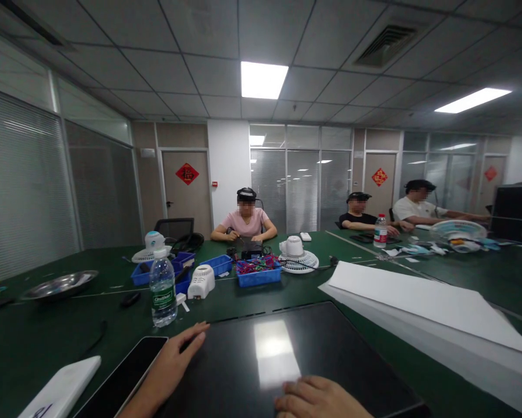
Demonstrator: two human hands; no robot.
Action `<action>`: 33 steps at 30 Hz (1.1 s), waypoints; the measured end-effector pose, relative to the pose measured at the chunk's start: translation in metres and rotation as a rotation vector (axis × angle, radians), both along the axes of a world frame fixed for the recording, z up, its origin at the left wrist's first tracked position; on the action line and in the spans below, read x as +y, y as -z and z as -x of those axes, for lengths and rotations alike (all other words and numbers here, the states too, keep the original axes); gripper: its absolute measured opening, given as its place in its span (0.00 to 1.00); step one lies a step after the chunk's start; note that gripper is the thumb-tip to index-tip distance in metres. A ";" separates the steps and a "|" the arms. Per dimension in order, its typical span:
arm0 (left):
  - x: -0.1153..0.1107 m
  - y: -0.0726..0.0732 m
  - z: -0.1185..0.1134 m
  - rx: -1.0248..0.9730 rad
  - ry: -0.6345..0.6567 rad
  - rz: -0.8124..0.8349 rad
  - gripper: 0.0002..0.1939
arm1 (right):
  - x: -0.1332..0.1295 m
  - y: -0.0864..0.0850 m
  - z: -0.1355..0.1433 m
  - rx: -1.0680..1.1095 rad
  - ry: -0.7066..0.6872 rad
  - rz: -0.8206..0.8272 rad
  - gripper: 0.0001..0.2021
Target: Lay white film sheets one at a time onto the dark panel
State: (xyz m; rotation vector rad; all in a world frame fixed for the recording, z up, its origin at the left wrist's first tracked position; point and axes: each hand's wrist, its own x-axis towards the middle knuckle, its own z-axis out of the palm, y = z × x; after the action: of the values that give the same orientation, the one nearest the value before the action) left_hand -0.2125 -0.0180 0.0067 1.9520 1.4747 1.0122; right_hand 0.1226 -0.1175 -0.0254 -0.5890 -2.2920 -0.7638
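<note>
A flat, glossy black panel point(330, 342) lies on the green table in front of me, with a ceiling light mirrored in it. My left hand point(176, 360) rests at its left edge, fingers stretched out and holding nothing. Across the near part of the panel, my right hand point(317, 397) lies palm down with the fingers loosely extended; its lower part is cut off by the frame. Beside my left forearm is a black-screened phone point(125, 371), and farther left a white slab-like device point(63, 386).
A water bottle point(162, 293) stands beyond my left hand. Past the panel are a blue bin of wires point(261, 278), a white fan housing point(202, 281) and a small fan point(298, 258). White sheets point(417, 296) lie right, a metal dish point(63, 284) left. Three people sit across the table.
</note>
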 end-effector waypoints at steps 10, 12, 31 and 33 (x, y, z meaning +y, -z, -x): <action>0.007 0.017 -0.002 0.380 0.002 -0.018 0.26 | 0.092 -0.048 -0.175 0.059 0.950 0.531 0.18; 0.006 0.014 -0.004 0.419 0.001 -0.013 0.26 | 0.098 -0.035 -0.204 0.070 1.046 0.589 0.17; -0.012 0.008 -0.063 0.715 -0.069 0.126 0.43 | 0.115 -0.002 -0.264 0.057 1.119 0.534 0.17; -0.009 0.008 -0.060 0.679 -0.046 0.126 0.42 | 0.116 -0.003 -0.275 0.091 1.121 0.527 0.21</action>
State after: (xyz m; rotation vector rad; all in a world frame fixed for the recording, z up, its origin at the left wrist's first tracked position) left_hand -0.1521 -0.0272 -0.0016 2.2897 1.8735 0.2476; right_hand 0.3981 -0.0019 -0.0227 -2.1774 -1.9321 -0.5366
